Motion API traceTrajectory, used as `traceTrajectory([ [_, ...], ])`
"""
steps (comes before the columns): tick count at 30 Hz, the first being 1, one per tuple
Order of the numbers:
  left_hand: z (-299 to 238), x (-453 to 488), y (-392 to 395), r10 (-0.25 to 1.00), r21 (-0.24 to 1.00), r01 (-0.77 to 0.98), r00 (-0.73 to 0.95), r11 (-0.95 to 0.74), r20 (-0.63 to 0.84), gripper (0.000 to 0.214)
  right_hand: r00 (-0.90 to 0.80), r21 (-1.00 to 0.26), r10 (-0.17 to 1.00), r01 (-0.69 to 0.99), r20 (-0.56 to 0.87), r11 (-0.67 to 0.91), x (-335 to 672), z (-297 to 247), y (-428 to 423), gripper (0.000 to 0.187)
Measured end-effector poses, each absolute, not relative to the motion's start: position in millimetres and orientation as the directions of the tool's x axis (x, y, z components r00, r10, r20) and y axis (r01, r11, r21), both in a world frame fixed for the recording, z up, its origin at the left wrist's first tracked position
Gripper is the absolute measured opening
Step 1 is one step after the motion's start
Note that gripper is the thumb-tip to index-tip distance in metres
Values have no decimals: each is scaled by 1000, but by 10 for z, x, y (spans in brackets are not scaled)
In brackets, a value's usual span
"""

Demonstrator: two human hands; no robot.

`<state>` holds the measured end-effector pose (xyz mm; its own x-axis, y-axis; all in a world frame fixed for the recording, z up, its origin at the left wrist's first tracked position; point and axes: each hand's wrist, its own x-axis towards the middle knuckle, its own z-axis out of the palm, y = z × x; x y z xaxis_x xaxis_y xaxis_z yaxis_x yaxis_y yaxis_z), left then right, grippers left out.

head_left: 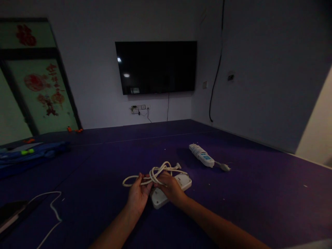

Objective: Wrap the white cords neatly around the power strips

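A white power strip (160, 200) lies at the centre front on the purple floor covering (109, 214). Its white cord (129, 178) is gathered in loose loops above it, and the plug (177, 166) sticks out at the far side of the loops. My left hand (138, 193) pinches the loops on the left. Over the strip, my right hand (169, 186) is closed around the cord, its fingertips partly hidden by the loops. Farther right rests a second white power strip (206, 158), its cord wound around its body and its plug end lying free.
At the front left, a white cable (55, 211) trails from a dark flat object (11, 214). Blue cloth (38, 154) lies at the left, with small orange items (79, 130) beyond it. A television (158, 67) hangs on the far wall; a black cable (216, 76) dangles at the right wall.
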<state>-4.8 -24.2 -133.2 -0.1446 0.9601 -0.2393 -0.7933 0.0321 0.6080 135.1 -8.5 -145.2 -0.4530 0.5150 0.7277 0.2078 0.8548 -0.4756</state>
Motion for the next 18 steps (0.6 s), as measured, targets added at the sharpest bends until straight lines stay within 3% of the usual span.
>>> traceTrajectory([
  [4,-1282,-42,-267,939,580,-812,-149,63,-311,18,-505,-374,455,260,733,890,1367,-1450,-55,33],
  [9,-1266,-31,-276,939,609,-788,-135,91,-316,17,-571,-336,460,315,680,888,1404,-1467,-53,37],
  [14,-1290,-32,-288,975,705,-706,-102,70,-199,9,-581,-319,474,354,662,879,1413,-1499,-50,34],
  [18,-1335,-32,-303,979,755,-655,-146,10,-140,25,-596,-276,436,345,674,897,1401,-1534,-17,25],
])
